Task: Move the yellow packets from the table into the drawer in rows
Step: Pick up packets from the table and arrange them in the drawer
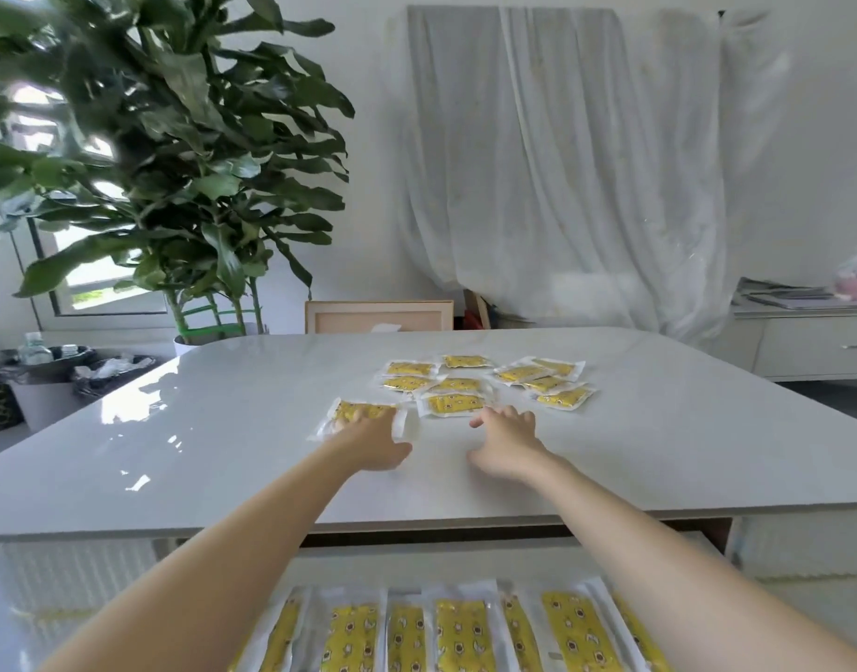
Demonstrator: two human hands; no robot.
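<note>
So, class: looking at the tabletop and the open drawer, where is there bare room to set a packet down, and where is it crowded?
The table is bare across its left half, from the left hand out to the plant-side edge, and along the near edge on the right. The loose packets crowd the far centre. In the drawer, the row of packets fills the front; a bare strip remains behind it.
</note>
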